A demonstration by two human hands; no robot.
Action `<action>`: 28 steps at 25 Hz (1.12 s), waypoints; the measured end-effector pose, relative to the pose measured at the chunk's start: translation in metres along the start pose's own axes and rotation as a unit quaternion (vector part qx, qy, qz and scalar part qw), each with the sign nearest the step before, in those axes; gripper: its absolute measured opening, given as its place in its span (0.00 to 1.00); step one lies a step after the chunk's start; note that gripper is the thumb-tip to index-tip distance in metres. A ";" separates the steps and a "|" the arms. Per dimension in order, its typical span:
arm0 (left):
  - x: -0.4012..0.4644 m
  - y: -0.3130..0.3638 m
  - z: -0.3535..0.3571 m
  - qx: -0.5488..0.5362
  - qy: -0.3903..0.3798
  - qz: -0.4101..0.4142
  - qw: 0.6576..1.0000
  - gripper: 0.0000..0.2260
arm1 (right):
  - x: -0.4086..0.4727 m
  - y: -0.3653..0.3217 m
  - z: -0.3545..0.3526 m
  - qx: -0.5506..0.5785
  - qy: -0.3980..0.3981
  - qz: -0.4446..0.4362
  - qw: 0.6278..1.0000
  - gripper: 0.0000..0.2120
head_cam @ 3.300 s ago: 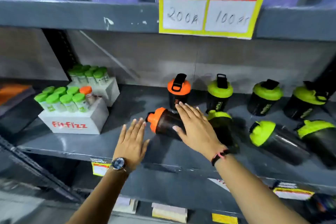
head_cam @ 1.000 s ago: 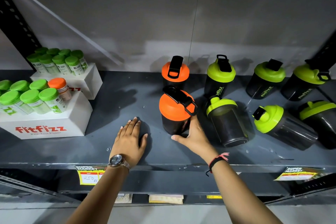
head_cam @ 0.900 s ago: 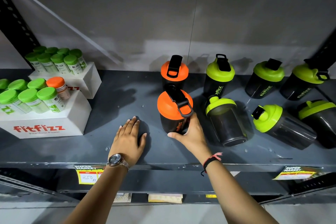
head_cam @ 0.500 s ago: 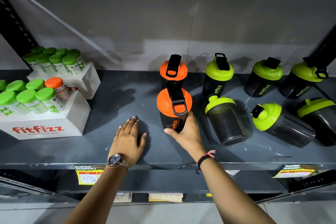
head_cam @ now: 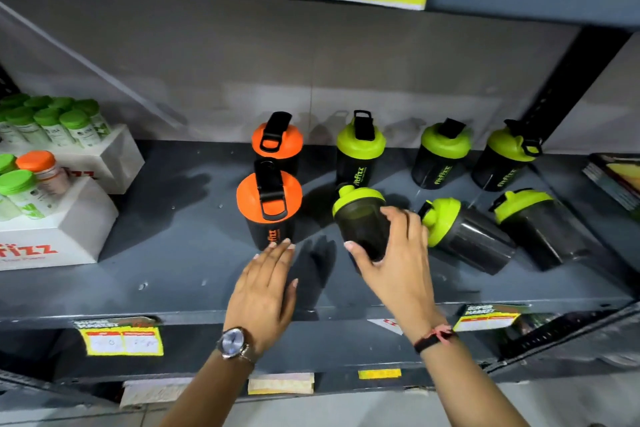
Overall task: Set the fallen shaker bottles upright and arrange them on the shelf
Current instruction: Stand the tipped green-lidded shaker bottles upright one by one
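Since half a second ago the right hand has let go of the front orange shaker, which now stands upright near the middle of the shelf, and has crossed to the fallen green shaker just to its right. That hand curls around the dark body, thumb on the near left side and fingers over the top right, so it looks clamped on it, though the contact underneath is hidden. This shaker lies tilted with its long axis running from the front edge toward the back wall, lid away from the person and base toward the palm; I judge the coming move as a lift of the lid end up and toward the person's side, pivoting on the base. The left hand lies flat and spread at the front edge, fingertips just touching the foot of the orange shaker, gripping nothing. Two more green shakers lie on their sides further right, well within the right hand's reach. Behind, one orange and three green shakers stand in a row along the back. Grey, scuffed metal shelf, with white boxes of small tubs at its left end.
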State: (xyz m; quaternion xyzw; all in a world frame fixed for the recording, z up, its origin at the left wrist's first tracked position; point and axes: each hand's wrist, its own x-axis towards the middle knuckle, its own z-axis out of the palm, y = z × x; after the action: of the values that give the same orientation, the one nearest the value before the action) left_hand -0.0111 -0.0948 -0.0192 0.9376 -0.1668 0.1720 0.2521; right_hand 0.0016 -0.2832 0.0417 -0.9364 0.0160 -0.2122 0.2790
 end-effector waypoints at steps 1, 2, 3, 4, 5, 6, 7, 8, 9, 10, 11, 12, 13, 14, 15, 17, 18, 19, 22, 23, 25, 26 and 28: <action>0.007 0.012 0.007 0.000 -0.012 0.010 1.000 0.19 | 0.009 0.006 -0.003 -0.037 -0.054 0.022 0.998 0.35; 0.013 0.020 0.015 0.009 -0.021 0.015 1.000 0.20 | 0.014 0.010 -0.003 -0.068 -0.108 0.042 0.991 0.38; 0.023 0.032 0.025 0.021 -0.033 0.014 0.999 0.21 | 0.018 0.018 -0.006 -0.083 -0.145 0.056 0.984 0.40; 0.030 0.034 0.032 0.029 -0.050 0.003 0.998 0.22 | 0.019 0.020 -0.003 -0.084 -0.168 0.064 0.980 0.40; 0.034 0.033 0.037 0.038 -0.072 -0.013 0.997 0.22 | 0.019 0.019 0.001 -0.077 -0.177 0.069 0.979 0.40; 0.037 0.031 0.042 0.045 -0.091 -0.023 0.995 0.23 | 0.020 0.020 0.002 -0.066 -0.179 0.076 0.979 0.39; 0.038 0.028 0.047 0.049 -0.102 -0.029 0.993 0.23 | 0.021 0.022 0.002 -0.055 -0.177 0.084 0.979 0.38; 0.039 0.026 0.050 0.046 -0.111 -0.033 0.992 0.24 | 0.023 0.023 0.002 -0.044 -0.177 0.091 0.979 0.38; 0.038 0.024 0.052 0.042 -0.113 -0.035 0.992 0.24 | 0.026 0.025 0.001 -0.033 -0.177 0.095 0.979 0.37; 0.038 0.023 0.053 0.039 -0.114 -0.038 0.992 0.25 | 0.028 0.026 0.000 -0.017 -0.179 0.099 0.979 0.38; 0.038 0.023 0.053 0.038 -0.109 -0.041 0.992 0.25 | 0.029 0.028 -0.001 0.006 -0.178 0.104 0.979 0.38; 0.039 0.024 0.053 0.040 -0.104 -0.043 0.993 0.25 | 0.030 0.029 0.000 0.041 -0.171 0.107 0.979 0.40; 0.039 0.025 0.053 0.041 -0.100 -0.045 0.993 0.24 | 0.029 0.031 0.002 0.088 -0.159 0.109 0.977 0.41; 0.039 0.026 0.052 0.040 -0.097 -0.047 0.993 0.24 | 0.029 0.032 0.006 0.142 -0.144 0.109 0.973 0.42; 0.039 0.026 0.052 0.039 -0.095 -0.047 0.994 0.24 | 0.029 0.034 0.011 0.189 -0.127 0.109 0.968 0.43; 0.039 0.026 0.052 0.037 -0.092 -0.047 0.994 0.24 | 0.027 0.038 0.022 0.242 -0.102 0.108 0.959 0.44; 0.039 0.025 0.052 0.035 -0.092 -0.048 0.994 0.24 | 0.025 0.040 0.028 0.254 -0.094 0.107 0.957 0.44; 0.039 0.025 0.053 0.034 -0.090 -0.048 0.994 0.24 | 0.023 0.042 0.033 0.264 -0.086 0.106 0.955 0.44; 0.039 0.025 0.054 0.034 -0.091 -0.048 0.994 0.24 | 0.017 0.043 0.042 0.280 -0.072 0.105 0.952 0.43; 0.040 0.024 0.053 0.035 -0.092 -0.049 0.994 0.24 | 0.017 0.044 0.044 0.280 -0.072 0.103 0.952 0.43; 0.039 0.025 0.053 0.031 -0.095 -0.050 0.994 0.24 | 0.020 0.044 0.043 0.281 -0.085 0.104 0.950 0.43; 0.039 0.025 0.053 0.029 -0.099 -0.052 0.993 0.25 | 0.022 0.046 0.041 0.283 -0.100 0.100 0.949 0.44; 0.040 0.025 0.052 0.032 -0.107 -0.054 0.992 0.25 | 0.024 0.053 0.036 0.282 -0.146 0.086 0.944 0.43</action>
State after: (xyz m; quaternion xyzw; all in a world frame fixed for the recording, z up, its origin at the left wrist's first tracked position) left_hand 0.0270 -0.1517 -0.0351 0.9658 -0.1361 0.0622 0.2117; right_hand 0.0428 -0.3126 -0.0039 -0.8354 -0.0046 -0.0437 0.5479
